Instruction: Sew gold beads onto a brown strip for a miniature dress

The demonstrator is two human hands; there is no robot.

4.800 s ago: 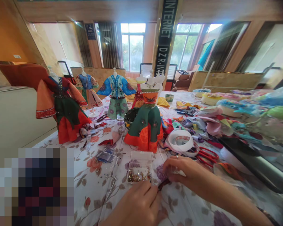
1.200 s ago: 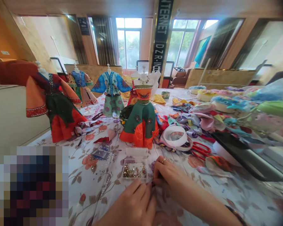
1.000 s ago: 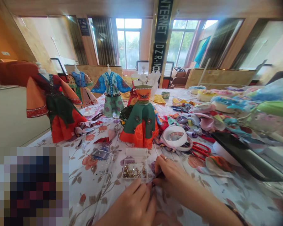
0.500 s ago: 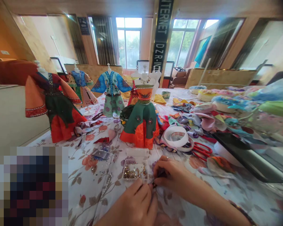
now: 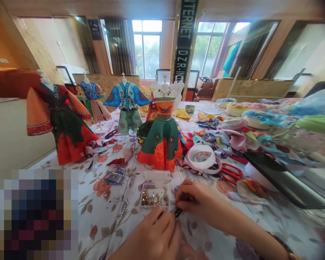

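My left hand (image 5: 158, 231) is closed at the bottom centre, knuckles up. My right hand (image 5: 189, 200), with a ring on one finger, curls shut just to its right. A small dark item (image 5: 178, 213) shows between the fingertips of the two hands; its kind is too hidden to tell. Right in front of my left hand lies an open clear plastic box (image 5: 155, 206) holding loose gold rhinestones (image 5: 151, 196). Behind the box stands a small dress form in an orange top and green and orange skirt (image 5: 162, 141).
More dressed doll forms (image 5: 126, 99) stand at the back and left. To the right lie white tape rolls (image 5: 202, 157), red-handled scissors (image 5: 231, 172), fabric scraps (image 5: 227, 139) and a phone (image 5: 284, 182) on a white support. Bead strings (image 5: 121, 213) lie left on the floral tablecloth (image 5: 103, 213).
The view has shifted very slightly. Both hands stay closed in nearly the same place, and the dark item between the fingertips shows a little more.
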